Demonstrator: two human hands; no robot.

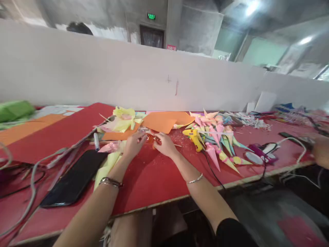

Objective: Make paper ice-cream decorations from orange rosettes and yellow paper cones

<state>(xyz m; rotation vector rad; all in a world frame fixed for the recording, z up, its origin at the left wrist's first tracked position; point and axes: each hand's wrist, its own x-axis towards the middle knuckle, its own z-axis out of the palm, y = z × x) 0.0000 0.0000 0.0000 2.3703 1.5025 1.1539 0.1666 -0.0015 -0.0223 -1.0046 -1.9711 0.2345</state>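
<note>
Near the desk's front edge, left: a flat black rectangular tablet (74, 180). Mid-desk: our left hand (133, 145) and right hand (166, 144), fingers pinched together on a small orange paper piece (151, 138) between them. Right of these: a yellow plastic glue gun (194, 138), touching a heap of pastel paper cones (221, 137). Toward the back edge: an orange paper sheet (164, 121).
</note>
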